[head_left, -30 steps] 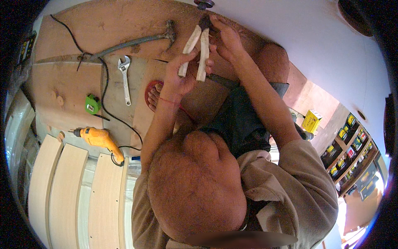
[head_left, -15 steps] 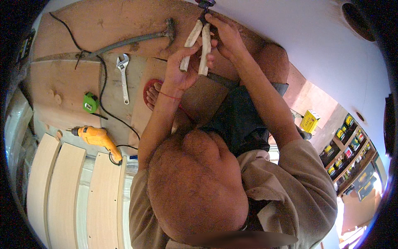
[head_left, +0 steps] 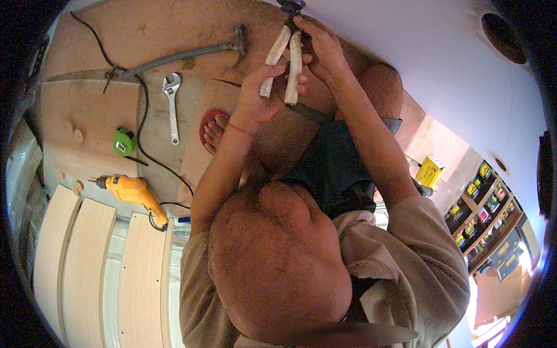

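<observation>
The left hand (head_left: 264,93) is grasping, half closed, the pale-handled pliers (head_left: 295,66) near the white panel's (head_left: 418,52) edge; the right hand (head_left: 325,53) is bending around their dark head (head_left: 292,24), grip unclear. Both forearms (head_left: 374,136) are pointing forward.

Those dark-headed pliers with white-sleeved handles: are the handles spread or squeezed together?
Spread: the white-sleeved handles diverge from the dark head, with a clear gap between their lower ends.

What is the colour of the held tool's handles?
The handles are off-white, best in the head view.
</observation>
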